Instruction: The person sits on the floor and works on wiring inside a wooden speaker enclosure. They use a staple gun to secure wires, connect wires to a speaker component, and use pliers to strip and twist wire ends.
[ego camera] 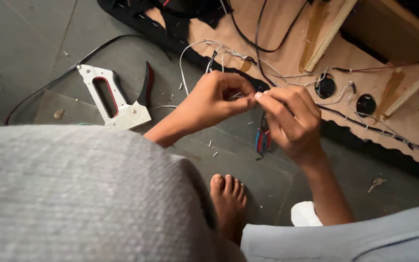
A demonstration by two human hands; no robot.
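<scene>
Both hands pinch thin white wires between them: left hand and right hand, fingertips closed and meeting. Wires run up-right toward the wooden panel; pliers lie just below, stapler well left.

Place: a workshop, work done on the floor. I log these signs. Bare grey floor of large tiles, scattered with short wire offcuts. One white staple gun with a black lever, lying flat. One pair of pliers with red and blue handles, lying beside it on the tiles. One unfinished board panel with raw wooden battens, a scalloped edge, two round black fittings and loose white and black wiring run across its back.
</scene>
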